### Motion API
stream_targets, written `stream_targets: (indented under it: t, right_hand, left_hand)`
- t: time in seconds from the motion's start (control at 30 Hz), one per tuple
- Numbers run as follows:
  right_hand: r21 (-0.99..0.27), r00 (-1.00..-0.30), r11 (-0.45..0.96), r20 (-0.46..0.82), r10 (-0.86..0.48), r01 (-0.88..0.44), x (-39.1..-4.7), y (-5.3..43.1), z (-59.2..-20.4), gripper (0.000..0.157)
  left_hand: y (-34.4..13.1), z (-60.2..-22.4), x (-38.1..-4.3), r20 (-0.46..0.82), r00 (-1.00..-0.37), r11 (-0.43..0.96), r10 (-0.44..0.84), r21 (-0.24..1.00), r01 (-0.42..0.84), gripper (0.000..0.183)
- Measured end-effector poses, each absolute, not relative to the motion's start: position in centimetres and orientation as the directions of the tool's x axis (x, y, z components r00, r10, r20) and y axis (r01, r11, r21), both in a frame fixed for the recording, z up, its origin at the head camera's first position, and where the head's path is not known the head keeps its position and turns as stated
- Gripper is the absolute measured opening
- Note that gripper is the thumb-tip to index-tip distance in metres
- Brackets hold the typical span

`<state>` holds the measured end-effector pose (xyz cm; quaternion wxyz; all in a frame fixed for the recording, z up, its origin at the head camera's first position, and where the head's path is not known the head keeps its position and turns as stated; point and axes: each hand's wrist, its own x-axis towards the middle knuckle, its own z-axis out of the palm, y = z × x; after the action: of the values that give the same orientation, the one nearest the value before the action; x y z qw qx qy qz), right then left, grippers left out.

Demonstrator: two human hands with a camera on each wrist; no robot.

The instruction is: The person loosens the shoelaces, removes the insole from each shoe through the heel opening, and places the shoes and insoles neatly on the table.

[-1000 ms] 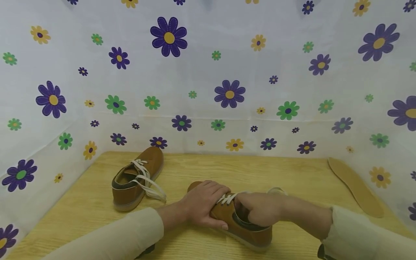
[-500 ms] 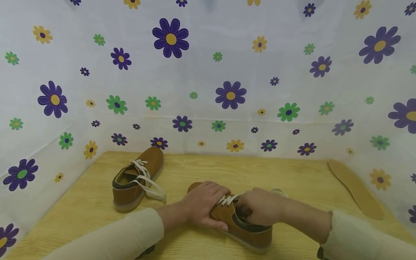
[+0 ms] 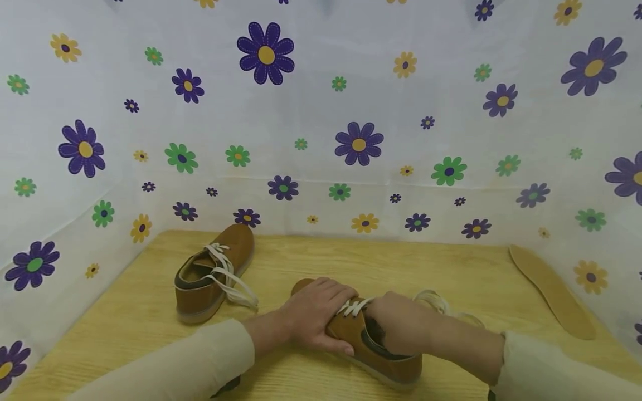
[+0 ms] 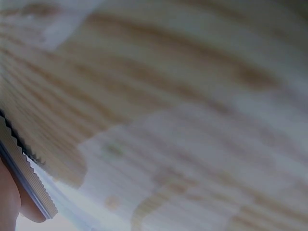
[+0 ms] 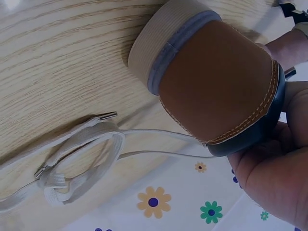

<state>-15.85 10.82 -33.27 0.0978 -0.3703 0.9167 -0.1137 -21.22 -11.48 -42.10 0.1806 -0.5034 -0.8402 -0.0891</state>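
Observation:
A brown lace-up shoe [image 3: 388, 367] stands on the table, its toe pointing left and away. My left hand [image 3: 321, 314] grips its front part, fingers over the top and thumb along the near side. The left wrist view catches the sole's ridged edge [image 4: 29, 168] against that hand's fingers [image 4: 7, 199]. My right hand [image 3: 408, 323] reaches into the shoe's opening with bent fingers; the fingertips are hidden inside, so whether they pinch anything does not show. In the right wrist view the heel [image 5: 216, 82] faces the camera, with the right hand [image 5: 279, 175] at the dark collar.
Another brown shoe [image 3: 200, 301] with loose white laces [image 3: 236, 289] stands at the back left. A tan insole [image 3: 551, 292] lies at the right edge of the wooden table [image 3: 301, 256]. Beside the held shoe lies a looped lace [image 5: 118, 139]. A flowered cloth [image 3: 311, 111] encloses the back and sides.
My right hand has shifted slightly within the shoe's opening, and more of the loose lace beyond it now shows. The left hand and the shoe keep their place.

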Motion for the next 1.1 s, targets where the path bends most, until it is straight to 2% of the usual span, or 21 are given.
stream_targets:
  t: [0.23,0.57,0.77,0.9,1.1]
  right_hand:
    - [-0.256,-0.704,0.69,-0.048,-0.708,-0.677,-15.3,10.9,-33.4,0.018]
    - [-0.224,-0.682,0.663,0.01,-0.731,-0.714,-15.2,11.1,-33.4,0.025]
    - [-0.022,-0.671,0.671,0.005,-0.741,-0.741,-14.6,10.9,-33.1,0.018]
    - [0.129,-0.644,0.64,0.01,-0.765,-0.757,-14.3,10.8,-33.1,0.028]
    - [0.309,-0.585,0.57,0.053,-0.81,-0.761,-14.1,10.8,-33.1,0.035]
  left_hand:
    - [-11.4,-42.0,-21.2,0.376,-0.437,0.48,0.817,-0.022,0.877,0.097]
    - [-11.4,-42.1,-21.2,0.382,-0.436,0.48,0.815,-0.024,0.877,0.101]
    - [-11.4,-41.9,-21.2,0.395,-0.432,0.475,0.811,-0.013,0.88,0.101]
    - [-11.4,-42.0,-21.1,0.391,-0.434,0.478,0.812,-0.017,0.878,0.101]
    - [-11.4,-42.0,-21.1,0.381,-0.441,0.488,0.813,-0.03,0.872,0.101]
